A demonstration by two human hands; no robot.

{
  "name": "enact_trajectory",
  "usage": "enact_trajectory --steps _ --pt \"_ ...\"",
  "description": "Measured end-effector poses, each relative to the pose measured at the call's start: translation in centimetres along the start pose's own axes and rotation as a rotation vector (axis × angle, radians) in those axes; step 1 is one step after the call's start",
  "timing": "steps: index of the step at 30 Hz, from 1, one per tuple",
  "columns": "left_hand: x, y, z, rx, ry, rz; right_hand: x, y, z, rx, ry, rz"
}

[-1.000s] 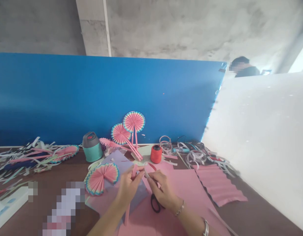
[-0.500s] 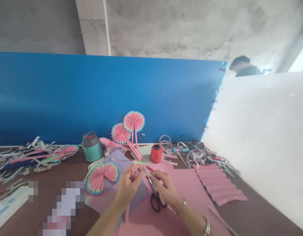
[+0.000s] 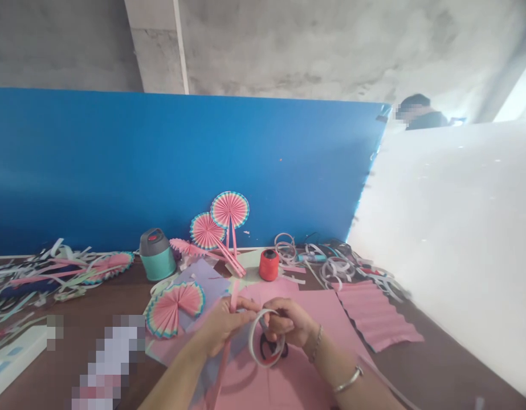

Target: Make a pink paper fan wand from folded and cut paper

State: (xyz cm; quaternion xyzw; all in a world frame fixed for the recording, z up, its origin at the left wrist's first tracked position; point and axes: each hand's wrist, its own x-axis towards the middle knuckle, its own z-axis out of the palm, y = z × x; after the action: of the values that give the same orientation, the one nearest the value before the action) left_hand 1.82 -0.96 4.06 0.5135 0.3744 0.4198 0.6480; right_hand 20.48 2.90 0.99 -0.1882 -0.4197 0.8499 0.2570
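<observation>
My left hand [image 3: 217, 327] is closed on a long pink paper strip [image 3: 225, 364], which runs up past the thumb and down toward the near edge. A white roll of tape [image 3: 252, 341] hangs from my right hand [image 3: 290, 322], whose fingers are curled around its upper edge. The left fingertips reach to the top of the roll; whether they grip the tape's end I cannot tell. Seen through and beside the ring are the black handles of the scissors [image 3: 284, 349], lying on pink paper [image 3: 318, 319]. A pleated pink fan [image 3: 171, 313] with a rainbow rim lies left of my hands.
Behind stand a red thread spool [image 3: 269, 266], a teal-and-grey container [image 3: 158, 256] and finished round fans [image 3: 229, 209] against a blue panel [image 3: 181, 154]. Tape rolls [image 3: 337, 270] and a pleated pink sheet [image 3: 378, 316] lie right, paper strips [image 3: 36, 279] left. A person [image 3: 420, 114] is beyond the white panel.
The right hand now has the tape roll hanging in view below its fingers; earlier both hands held a short whitish piece close together. The pink strip stays in the left hand.
</observation>
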Motion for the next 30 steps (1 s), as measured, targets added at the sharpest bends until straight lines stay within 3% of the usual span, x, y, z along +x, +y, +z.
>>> enact_trajectory --steps 4,6,9,10,12,14,16,21,30 --pt "-0.1 0.2 0.1 -0.008 -0.013 0.022 0.2 0.0 0.0 -0.042 0.044 0.036" --pt "0.1 0.2 0.0 -0.040 0.016 0.004 0.4 0.1 0.6 -0.193 0.193 -0.053" --pt "0.7 -0.1 -0.5 -0.100 0.135 0.012 0.6 0.4 1.9 -0.565 0.623 -0.495" --pt "0.9 -0.2 -0.6 -0.111 0.188 0.028 0.5 0.4 2.3 -0.703 0.708 -0.645" --pt "1.3 -0.4 -0.7 -0.113 0.280 0.063 0.3 0.6 3.2 -0.949 0.677 -0.811" --pt "1.5 -0.5 -0.7 -0.110 0.318 0.075 0.1 0.8 3.9 -1.126 0.535 -0.788" --pt "1.5 -0.6 -0.6 -0.108 0.323 0.080 0.0 1.2 4.3 -1.217 0.484 -0.684" --pt "1.3 -0.6 -0.7 -0.093 0.365 0.129 0.3 1.3 4.3 -1.076 0.529 -0.440" --pt "1.5 -0.5 -1.1 -0.092 0.480 0.200 0.1 0.2 3.4 -1.109 0.649 -0.401"
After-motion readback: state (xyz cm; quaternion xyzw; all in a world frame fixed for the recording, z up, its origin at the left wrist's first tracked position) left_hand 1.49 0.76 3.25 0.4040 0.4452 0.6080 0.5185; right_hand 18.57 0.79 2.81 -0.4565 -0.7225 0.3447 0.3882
